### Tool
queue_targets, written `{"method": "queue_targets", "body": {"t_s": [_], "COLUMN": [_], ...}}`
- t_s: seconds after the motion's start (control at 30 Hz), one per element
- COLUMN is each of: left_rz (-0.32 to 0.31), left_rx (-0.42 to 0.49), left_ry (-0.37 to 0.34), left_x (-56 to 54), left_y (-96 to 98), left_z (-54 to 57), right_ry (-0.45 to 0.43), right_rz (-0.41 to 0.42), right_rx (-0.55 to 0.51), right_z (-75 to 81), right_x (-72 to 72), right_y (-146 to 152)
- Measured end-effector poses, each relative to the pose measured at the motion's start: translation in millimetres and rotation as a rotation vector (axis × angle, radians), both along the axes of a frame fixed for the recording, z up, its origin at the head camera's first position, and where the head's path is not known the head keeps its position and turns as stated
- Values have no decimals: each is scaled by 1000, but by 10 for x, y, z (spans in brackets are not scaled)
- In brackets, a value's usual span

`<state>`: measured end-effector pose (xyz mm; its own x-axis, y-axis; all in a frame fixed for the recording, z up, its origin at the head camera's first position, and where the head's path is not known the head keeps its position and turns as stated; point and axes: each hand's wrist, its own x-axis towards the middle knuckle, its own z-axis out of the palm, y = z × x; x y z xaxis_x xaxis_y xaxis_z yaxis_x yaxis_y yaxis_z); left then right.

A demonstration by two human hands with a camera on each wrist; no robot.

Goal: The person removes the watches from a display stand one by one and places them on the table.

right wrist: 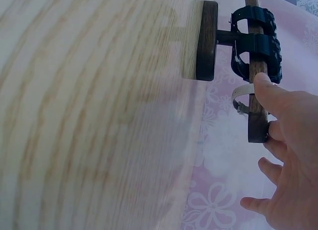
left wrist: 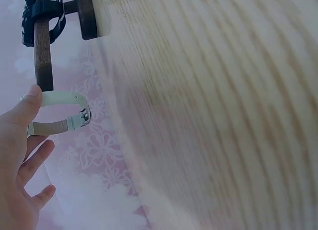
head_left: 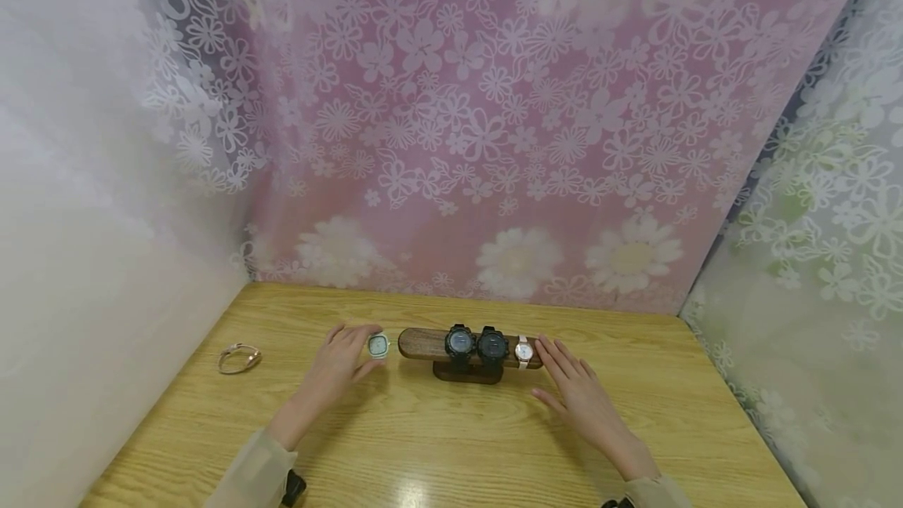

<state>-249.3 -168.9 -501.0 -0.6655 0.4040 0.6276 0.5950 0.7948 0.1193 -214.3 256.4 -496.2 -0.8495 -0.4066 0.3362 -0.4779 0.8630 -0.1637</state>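
Note:
A mint-green wristwatch with a squarish dial is pinched by my left hand, just off the left end of a dark wooden watch stand. Its strap is buckled into a loop in the left wrist view. Two black digital watches sit side by side around the bar, and a small white-strapped watch is on it near the right end. My right hand has its fingers extended, fingertips touching that end of the bar; its thumb overlaps the bar in the right wrist view.
A thin bracelet-like watch lies at the left of the wooden table. Floral curtains hang behind the table and on the right, with a pale hanging sheet along the left.

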Motion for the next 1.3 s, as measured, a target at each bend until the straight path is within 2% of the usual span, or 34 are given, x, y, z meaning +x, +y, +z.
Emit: {"method": "queue_targets", "body": {"t_s": [0.23,0.43,0.73,0.87,1.0,1.1,1.3], "left_rz": [20,77,106,139,158,173,187], "left_rx": [17,0,-36,-72,-101,-118,-170], "left_ry": [13,-9,8,-35,-109,-174,-239], "left_x": [40,91,117,126,130,152,168], "left_y": [-137,-324,-691,-841,-949,-998,-1046], "left_z": [-36,-75,21,42,31,46,32], "right_ry": [0,14,14,-1,-14,-15,29], "right_rz": [2,10,15,12,10,11,23], "right_rx": [0,8,-7,-10,-17,-18,-14], "right_z": [2,-9,-38,-37,-18,-11,-19], "right_x": [3,-8,-36,-31,-15,-13,-21], "right_y": [0,-1,11,9,2,-3,-4]}}
